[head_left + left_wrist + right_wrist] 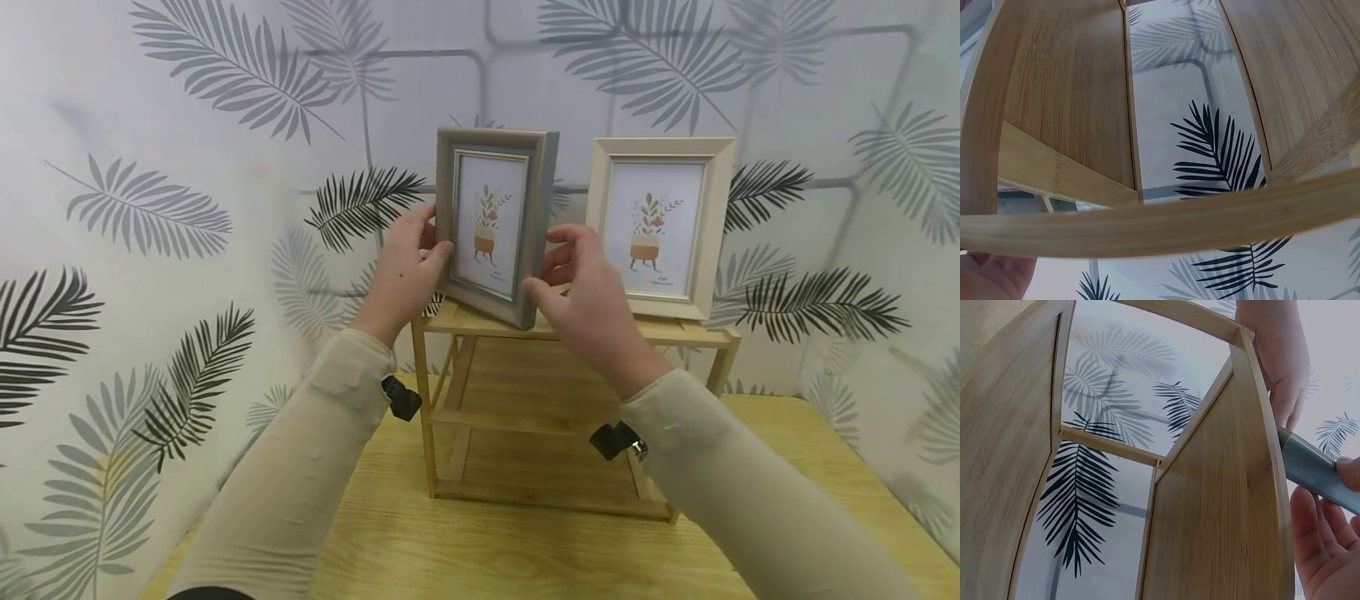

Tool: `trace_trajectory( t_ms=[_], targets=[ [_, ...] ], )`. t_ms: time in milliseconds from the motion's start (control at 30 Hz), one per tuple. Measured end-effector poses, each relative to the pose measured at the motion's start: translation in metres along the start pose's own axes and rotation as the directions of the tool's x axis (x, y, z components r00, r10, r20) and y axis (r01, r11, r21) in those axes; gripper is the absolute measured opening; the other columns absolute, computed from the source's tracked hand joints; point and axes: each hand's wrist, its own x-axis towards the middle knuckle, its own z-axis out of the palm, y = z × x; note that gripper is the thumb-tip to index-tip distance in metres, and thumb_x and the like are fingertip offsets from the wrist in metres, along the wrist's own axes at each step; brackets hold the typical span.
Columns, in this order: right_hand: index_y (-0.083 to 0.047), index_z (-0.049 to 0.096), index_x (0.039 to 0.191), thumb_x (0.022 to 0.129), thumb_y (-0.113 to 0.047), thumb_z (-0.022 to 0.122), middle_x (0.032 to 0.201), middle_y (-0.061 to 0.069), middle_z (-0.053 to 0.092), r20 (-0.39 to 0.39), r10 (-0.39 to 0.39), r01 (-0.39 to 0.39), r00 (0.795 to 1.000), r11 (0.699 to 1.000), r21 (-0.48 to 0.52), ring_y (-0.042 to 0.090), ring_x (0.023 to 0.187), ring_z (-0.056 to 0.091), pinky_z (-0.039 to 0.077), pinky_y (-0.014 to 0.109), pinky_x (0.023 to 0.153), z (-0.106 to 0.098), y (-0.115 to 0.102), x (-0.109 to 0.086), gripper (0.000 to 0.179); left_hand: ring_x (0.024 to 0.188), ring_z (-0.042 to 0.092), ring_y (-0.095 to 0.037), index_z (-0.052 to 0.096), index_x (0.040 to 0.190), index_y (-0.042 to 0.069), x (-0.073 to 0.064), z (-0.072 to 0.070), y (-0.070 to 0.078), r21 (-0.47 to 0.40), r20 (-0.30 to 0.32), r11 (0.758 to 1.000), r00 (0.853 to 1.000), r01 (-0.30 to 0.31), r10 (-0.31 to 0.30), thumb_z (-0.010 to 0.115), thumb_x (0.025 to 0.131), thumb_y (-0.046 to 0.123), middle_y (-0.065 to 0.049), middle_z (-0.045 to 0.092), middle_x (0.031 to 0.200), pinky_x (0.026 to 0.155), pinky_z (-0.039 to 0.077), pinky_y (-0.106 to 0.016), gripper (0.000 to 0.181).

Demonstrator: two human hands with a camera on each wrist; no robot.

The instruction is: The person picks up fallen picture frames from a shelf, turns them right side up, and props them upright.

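Observation:
A grey-brown picture frame [445,183] with a potted-plant print stands upright, turned at an angle, at the top left of a wooden shelf rack [525,421]. My left hand [405,267] holds its left side, thumb in front and fingers partly hidden behind. On the opposite side my right hand [588,304] grips the lower right edge between thumb and fingers. In the right wrist view the frame's bluish-grey side [1316,472] lies between the right thumb and fingers. The left wrist view shows only part of the left hand [994,278], below a wooden rail.
A cream picture frame [717,225] with the same print stands on the rack's top, right of the grey-brown one. The rack stands on a wood-grain table [420,550]. Behind is a wall [262,208] with a leaf pattern.

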Motion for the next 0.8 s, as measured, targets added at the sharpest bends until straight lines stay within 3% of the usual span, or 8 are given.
trace_trajectory(
  t_ms=[233,533,800],
  targets=[
    [-0.005,0.040,0.139,0.096,-0.011,0.071,0.108,0.008,0.059,0.004,-0.014,0.014,1.000,1.000,-0.002,0.020,0.101,0.064,0.053,0.039,0.075,0.0034,0.0007,0.0002,0.053,0.120,0.050,-0.022,0.030,0.159,0.007,0.0006,0.0015,0.0020,0.028,0.058,0.999,0.998,0.027,-0.029,0.053,0.106,0.019,-0.014,0.047,0.134,0.102,0.047,-0.035,0.058],
    [-0.004,0.052,0.135,0.099,-0.018,0.067,0.112,0.006,0.064,0.064,0.005,-0.005,0.998,1.000,0.008,0.020,0.102,0.062,0.054,0.041,0.084,0.0069,-0.0015,0.0027,0.042,0.135,0.046,-0.026,0.018,0.162,0.006,-0.0008,0.0036,0.0035,-0.026,0.135,0.998,0.990,0.055,-0.051,0.052,0.106,0.024,-0.017,0.039,0.149,0.108,0.043,-0.039,0.068],
    [-0.006,0.054,0.138,0.101,-0.024,0.065,0.113,0.003,0.066,0.101,0.056,-0.055,0.993,0.998,-0.014,0.018,0.106,0.061,0.052,0.041,0.087,0.0088,-0.0041,0.0038,0.042,0.142,0.040,-0.027,0.015,0.163,0.011,-0.0039,0.0027,0.0080,0.040,0.195,0.994,0.975,0.098,-0.104,0.052,0.105,0.043,-0.013,0.030,0.161,0.113,0.038,-0.044,0.076]
  ],
)
